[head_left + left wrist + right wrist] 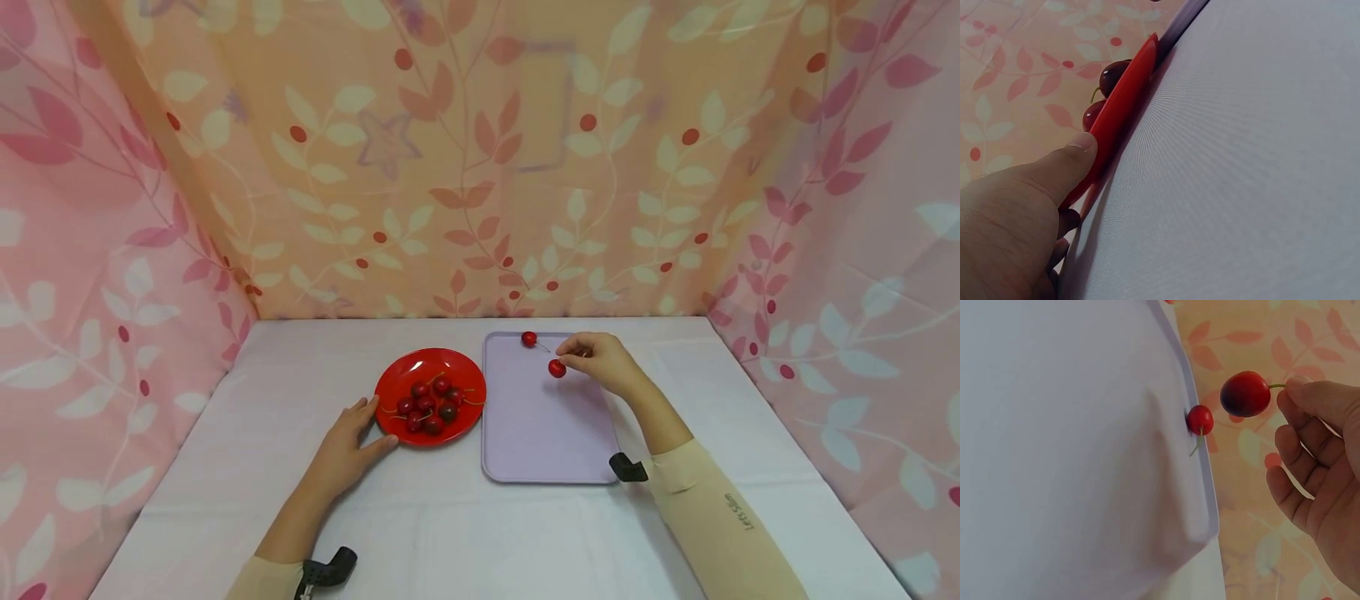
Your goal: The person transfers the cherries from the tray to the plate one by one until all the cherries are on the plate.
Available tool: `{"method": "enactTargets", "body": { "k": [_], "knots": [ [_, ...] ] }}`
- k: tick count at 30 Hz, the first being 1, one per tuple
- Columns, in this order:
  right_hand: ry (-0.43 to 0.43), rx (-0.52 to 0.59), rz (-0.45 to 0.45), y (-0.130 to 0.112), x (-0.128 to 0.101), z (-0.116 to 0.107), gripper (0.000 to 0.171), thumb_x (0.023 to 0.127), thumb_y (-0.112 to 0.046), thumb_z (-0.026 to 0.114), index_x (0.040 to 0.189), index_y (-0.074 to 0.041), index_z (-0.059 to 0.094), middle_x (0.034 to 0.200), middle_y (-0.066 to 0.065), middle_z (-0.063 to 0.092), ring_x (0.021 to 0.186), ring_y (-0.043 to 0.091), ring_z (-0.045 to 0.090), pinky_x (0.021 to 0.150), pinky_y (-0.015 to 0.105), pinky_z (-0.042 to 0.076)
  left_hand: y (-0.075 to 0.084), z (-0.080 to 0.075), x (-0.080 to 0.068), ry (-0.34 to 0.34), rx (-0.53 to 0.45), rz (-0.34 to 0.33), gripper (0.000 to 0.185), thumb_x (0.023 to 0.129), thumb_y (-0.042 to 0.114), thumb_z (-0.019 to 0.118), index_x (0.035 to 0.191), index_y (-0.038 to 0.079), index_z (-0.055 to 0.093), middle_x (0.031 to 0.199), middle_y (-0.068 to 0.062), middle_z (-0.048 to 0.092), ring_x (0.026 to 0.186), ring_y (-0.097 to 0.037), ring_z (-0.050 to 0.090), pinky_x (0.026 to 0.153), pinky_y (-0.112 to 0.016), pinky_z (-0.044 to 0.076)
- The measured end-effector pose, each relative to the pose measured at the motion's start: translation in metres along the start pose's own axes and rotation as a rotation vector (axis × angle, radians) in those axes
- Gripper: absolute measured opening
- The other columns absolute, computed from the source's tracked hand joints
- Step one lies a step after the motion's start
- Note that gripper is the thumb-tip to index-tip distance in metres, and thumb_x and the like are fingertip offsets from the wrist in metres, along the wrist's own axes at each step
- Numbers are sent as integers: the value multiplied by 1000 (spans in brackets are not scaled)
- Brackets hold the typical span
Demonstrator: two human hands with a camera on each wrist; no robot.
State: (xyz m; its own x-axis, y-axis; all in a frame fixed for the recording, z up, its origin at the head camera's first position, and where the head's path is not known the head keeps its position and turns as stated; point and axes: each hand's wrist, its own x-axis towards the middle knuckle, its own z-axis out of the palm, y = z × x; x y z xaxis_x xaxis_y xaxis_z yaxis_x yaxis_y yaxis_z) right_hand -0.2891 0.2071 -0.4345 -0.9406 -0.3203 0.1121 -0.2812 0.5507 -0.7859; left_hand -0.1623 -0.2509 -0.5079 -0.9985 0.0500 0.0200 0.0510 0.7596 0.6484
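The white-clothed surface carries a lilac tray at its middle, with a red plate touching the tray's left edge. The plate bears a heap of dark cherries. The left hand rests at the plate's near-left rim — its grip relaxed, thumb against the rim. The right hand pinches the stem of a red cherry above the tray's far end — a second cherry lies near the tray's far edge.
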Motion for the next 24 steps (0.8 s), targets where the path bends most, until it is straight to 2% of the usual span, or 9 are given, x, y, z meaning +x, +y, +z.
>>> {"method": "enactTargets", "body": {
  "k": [4, 12, 24],
  "knots": [
    [-3, 7, -6, -3, 3, 6, 17, 92, -19, 78, 105, -8, 77, 94, 0, 77, 86, 21, 66, 77, 31, 55, 0, 0, 0, -1, 2, -2, 94, 87, 60, 73, 161, 17, 34, 166, -15, 32, 153, -49, 21, 111, -72, 31],
    [-8, -3, -61, -18, 12, 17, 14, 92, -18, 78, 103, -9, 78, 92, -2, 76, 84, 24, 65, 78, 38, 55, 0, -1, 0, 1, 1, 8, 93, 88, 58, 73, 161, 17, 34, 166, -15, 32, 153, -49, 21, 112, -71, 30],
    [-22, 0, -124, -46, 27, 38, 8, 92, -21, 78, 99, -17, 79, 88, -4, 75, 81, 20, 65, 73, 35, 54, 1, -1, 0, 6, 2, 10, 92, 88, 58, 73, 161, 15, 35, 165, -17, 33, 153, -50, 21, 114, -71, 28]
  ]
}}
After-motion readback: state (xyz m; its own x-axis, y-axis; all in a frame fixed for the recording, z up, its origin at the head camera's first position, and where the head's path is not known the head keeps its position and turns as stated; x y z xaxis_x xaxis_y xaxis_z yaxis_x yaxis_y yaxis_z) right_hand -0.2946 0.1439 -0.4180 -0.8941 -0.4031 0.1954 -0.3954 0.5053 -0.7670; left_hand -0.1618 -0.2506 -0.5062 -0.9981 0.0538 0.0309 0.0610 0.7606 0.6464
